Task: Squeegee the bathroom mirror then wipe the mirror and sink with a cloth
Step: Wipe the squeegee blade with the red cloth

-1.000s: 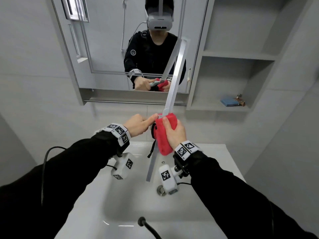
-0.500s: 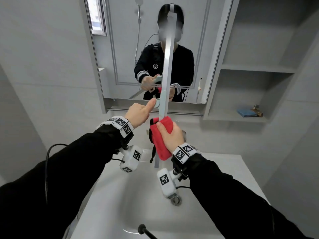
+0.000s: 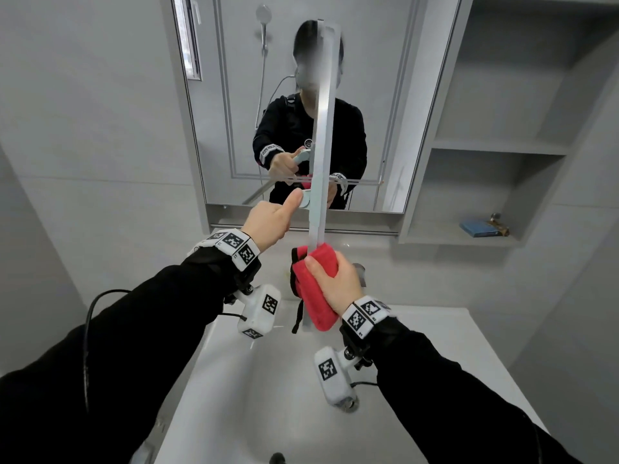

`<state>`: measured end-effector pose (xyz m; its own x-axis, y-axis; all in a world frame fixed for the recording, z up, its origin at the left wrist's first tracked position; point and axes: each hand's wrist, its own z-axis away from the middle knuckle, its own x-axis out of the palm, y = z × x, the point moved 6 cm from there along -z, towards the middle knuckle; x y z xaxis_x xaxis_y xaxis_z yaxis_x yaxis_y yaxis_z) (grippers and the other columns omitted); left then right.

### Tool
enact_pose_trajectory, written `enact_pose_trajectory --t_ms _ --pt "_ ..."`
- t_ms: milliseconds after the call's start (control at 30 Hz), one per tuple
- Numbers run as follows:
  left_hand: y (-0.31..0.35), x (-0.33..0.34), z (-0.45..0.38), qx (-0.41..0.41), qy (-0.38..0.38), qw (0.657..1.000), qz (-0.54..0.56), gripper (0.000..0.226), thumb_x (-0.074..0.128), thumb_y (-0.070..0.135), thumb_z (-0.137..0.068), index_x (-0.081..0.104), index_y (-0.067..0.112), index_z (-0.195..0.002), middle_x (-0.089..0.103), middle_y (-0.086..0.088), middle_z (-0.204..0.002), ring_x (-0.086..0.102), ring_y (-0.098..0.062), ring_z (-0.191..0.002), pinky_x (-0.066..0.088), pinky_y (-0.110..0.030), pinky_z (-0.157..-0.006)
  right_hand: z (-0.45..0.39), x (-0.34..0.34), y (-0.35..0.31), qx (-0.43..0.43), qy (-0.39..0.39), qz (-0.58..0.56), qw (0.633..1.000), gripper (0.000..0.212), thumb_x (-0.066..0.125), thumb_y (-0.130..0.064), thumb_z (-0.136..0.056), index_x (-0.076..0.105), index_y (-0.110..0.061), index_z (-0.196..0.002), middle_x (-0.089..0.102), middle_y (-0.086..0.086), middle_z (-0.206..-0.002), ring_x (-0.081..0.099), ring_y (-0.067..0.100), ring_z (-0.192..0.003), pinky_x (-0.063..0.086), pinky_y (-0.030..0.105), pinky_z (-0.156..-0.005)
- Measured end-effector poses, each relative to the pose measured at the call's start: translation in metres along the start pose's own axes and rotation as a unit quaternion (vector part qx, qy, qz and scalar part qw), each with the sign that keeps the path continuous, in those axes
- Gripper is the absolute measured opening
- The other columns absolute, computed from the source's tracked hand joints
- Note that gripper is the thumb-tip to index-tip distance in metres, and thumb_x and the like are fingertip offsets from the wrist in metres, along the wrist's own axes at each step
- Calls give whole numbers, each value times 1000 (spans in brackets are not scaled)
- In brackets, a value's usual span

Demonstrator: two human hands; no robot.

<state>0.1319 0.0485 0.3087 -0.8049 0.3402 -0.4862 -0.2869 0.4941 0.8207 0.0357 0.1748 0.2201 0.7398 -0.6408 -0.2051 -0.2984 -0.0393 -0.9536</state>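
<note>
Wiping the long pale-grey squeegee blade looks like the step in hand. The left hand grips the squeegee's pale handle, thumb up, holding the blade upright before the wall mirror. The right hand pinches a folded red cloth round the blade's lower end, above the white sink. Best squeeze firmly and draw along the whole edge, keeping drips over the basin.

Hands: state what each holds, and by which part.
Left hand grips the squeegee by its handle; right hand holds the cloth, folded around the blade's lower end.
</note>
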Motion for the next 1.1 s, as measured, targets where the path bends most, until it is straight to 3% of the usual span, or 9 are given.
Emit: enact_pose_trajectory --t_ms 133,233,300,467,600,767,900,1000,1100 --pt "16 -19 -12 12 42 999 17 74 34 61 -92 35 14 -35 41 -1 -38 38 -16 -38 32 -28 -50 16 4 16 9 -12 12 1000 16 67 -42 -81 53 -39 -87 64 -14 -84 64 -5 -67 48 8 -52" --pt "21 -23 -15 6 54 998 25 77 34 63 -90 34 17 -29 39 6 -30 37 -15 -37 32 -27 -50 18 6 19 11 -10 21 1000 19 68 -43 -80 51 -40 -88 65 -11 -88 67 11 -81 56 25 -69" --pt "21 -21 -15 -6 53 997 47 73 37 65 -88 36 17 -34 39 6 -33 35 -12 -33 30 -25 -47 15 7 18 11 -13 35 999 20 67 -44 -79 51 -39 -89 66 -8 -89 67 15 -81 58 34 -72" --pt "24 -24 -17 -14 47 996 70 70 34 67 -87 38 12 -45 41 4 -39 32 -8 -27 31 -23 -41 4 -1 11 -17 -5 90 996 21 66 -41 -81 53 -33 -96 62 -16 -83 63 5 -79 46 16 -69" --pt "24 -26 -19 -31 37 994 94 69 33 70 -85 37 13 -46 36 7 -31 31 -10 -27 28 -16 -32 -14 -26 -6 -58 -23 183 981 28 66 -37 -82 57 -25 -106 66 -7 -93 62 13 -88 47 24 -79" --pt "21 -29 -25 -29 -33 987 154 68 36 72 -84 56 10 -63 34 8 -36 26 -12 -34 23 -19 -40 -49 -75 -47 -82 -74 308 945 36 66 -36 -84 55 -20 -115 64 -1 -104 61 18 -95 48 31 -85" --pt "30 -27 -31 -31 -129 967 217 63 34 66 -89 64 10 -84 43 -3 -42 37 -16 -34 32 -21 -43 -74 -97 -75 -96 -78 369 921 38 67 -38 -83 55 -24 -116 65 3 -108 61 23 -98 49 38 -92" --pt "43 -32 -34 -48 -163 953 250 61 46 65 -84 63 7 -75 61 -11 -57 55 -20 -43 46 -23 -48 -86 -104 -85 -101 -76 381 916 39 67 -39 -82 54 -25 -117 65 1 -108 61 22 -99 49 40 -92" --pt "63 -38 -43 -36 -146 955 257 64 51 66 -80 60 5 -63 62 -10 -60 56 -18 -44 50 -26 -50 -92 -105 -87 -106 -75 388 912 42 66 -40 -82 53 -26 -119 64 1 -111 60 21 -102 48 38 -93"
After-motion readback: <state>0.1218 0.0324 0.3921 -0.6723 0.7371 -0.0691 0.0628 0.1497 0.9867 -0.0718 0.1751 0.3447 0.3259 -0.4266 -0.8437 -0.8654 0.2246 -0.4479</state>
